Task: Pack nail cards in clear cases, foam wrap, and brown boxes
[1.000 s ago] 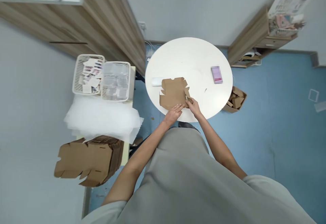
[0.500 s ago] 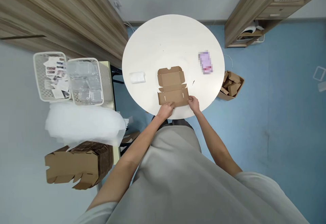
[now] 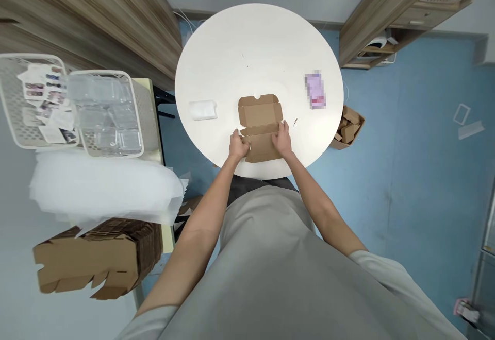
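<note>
- Your left hand (image 3: 238,146) and right hand (image 3: 283,139) sit apart, each clamped on one side of the half-folded brown cardboard box (image 3: 260,118). Press both sides evenly.
- The box lies near the front edge of the round white table (image 3: 255,46). Crease along the scored lines, with the far lid flat.

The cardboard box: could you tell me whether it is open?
Open: the lid of the cardboard box lies flat beyond the left hand and right hand gripping its sides.
</note>
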